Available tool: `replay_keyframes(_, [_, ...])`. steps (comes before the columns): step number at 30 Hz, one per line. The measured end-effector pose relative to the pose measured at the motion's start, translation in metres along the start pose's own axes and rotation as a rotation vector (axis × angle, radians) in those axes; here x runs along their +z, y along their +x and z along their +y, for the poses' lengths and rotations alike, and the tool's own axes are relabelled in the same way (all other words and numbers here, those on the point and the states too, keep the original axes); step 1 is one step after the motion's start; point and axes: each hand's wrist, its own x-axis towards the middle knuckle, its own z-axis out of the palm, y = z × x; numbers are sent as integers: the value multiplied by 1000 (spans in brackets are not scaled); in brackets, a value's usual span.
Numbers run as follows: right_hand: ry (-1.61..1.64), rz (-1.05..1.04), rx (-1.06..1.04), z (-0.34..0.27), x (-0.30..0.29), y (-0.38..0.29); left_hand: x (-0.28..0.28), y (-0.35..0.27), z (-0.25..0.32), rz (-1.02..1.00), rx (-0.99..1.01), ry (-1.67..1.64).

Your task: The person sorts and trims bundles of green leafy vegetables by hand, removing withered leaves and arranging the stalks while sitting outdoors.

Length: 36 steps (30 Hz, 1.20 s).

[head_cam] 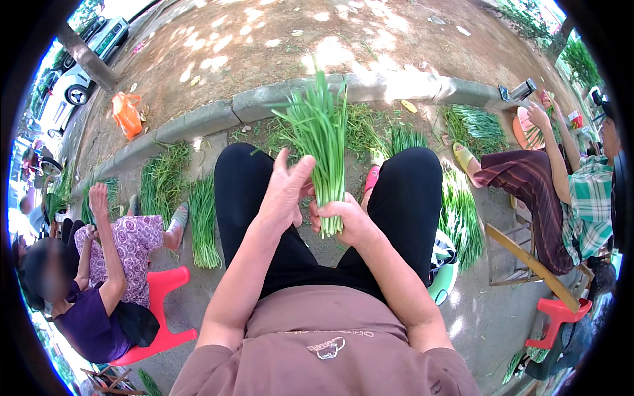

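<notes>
A bunch of Chinese chives [329, 168] stands upright between my knees, its leafy tips pointing away from me and its pale cut ends towards me. My right hand [346, 218] is wrapped around the lower stalks. Just left of the bunch is my left hand [290, 190], its thumb and fingers spread; whether its fingertips touch the stalks is partly hidden. Beyond my knees, loose trimmed leaves [364, 131] litter the ground. A pile of chives [204, 222] lies by my left knee, and another chive pile [460, 218] is outside my right knee.
A concrete kerb [198, 121] runs across ahead, with an orange plastic bag [127, 114] beyond it. At left a person [94, 307] sits on a red plastic stool [166, 317]. Another seated person [559, 183] handles chives at right. A pale green basin [446, 282] stands by my right thigh.
</notes>
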Motion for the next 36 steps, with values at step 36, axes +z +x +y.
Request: replay_keyframes(36, [-705,239,-349,-59,32,6,-38,-29,-7,-375,-167,-48])
